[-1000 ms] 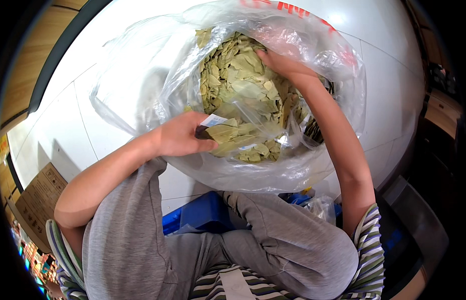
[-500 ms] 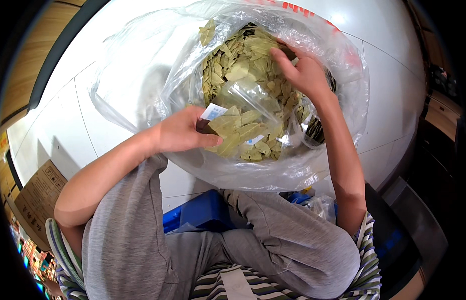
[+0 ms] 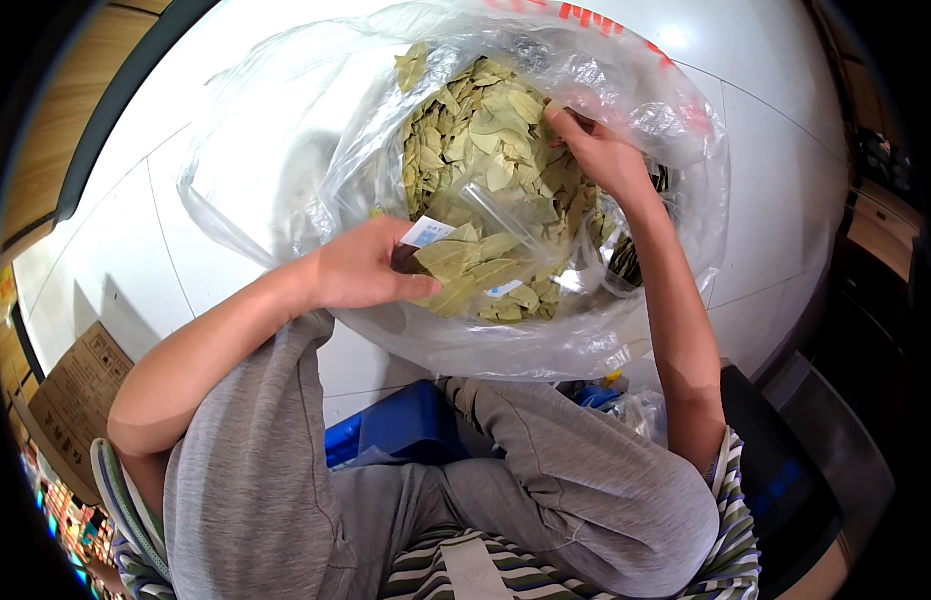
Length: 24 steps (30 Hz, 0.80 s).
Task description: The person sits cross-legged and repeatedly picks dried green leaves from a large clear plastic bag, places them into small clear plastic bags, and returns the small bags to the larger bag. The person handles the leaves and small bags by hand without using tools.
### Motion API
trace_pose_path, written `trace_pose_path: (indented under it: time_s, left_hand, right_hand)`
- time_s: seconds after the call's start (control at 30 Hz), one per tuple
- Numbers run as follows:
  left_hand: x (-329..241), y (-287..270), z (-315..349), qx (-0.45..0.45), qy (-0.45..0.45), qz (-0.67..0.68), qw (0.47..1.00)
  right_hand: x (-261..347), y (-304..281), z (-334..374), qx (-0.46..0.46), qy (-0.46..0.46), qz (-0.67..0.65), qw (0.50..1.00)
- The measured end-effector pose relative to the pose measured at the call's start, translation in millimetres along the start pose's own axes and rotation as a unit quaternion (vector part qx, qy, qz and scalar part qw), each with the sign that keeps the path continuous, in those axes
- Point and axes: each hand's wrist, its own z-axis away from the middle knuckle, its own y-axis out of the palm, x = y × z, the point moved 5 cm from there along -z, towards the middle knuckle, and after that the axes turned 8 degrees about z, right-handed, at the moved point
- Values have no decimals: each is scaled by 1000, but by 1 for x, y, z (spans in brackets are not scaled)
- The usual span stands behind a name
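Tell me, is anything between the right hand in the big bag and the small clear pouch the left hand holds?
Nothing solid. The right hand rests on the loose dried leaves; only leaves lie between it and the small pouch in the left hand.

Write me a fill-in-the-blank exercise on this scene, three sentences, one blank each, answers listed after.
1. The large clear plastic bag on the floor is filled with dried, pale green ____.
2. The left hand holds a small clear pouch already partly filled, while the ____ hand reaches deeper into the pile.
3. The big bag rests on large ____ floor tiles.

Missing words: leaves; right; white
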Motion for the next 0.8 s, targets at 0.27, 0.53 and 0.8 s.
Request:
trace_pose_path:
  time_s: [0.27,0.53,0.8]
  left_hand:
    - [-3,1,1,7,5,-2,1000]
    - [-7,3,2,4,-5,-6,1000]
    - [-4,1,2,7,-7,-20,1000]
  right_hand:
    - [-2,-4,1,-120,-27,62,990]
    - [31,36,9,-132,-239,327,905]
    - [9,11,-8,-11,-32,169,985]
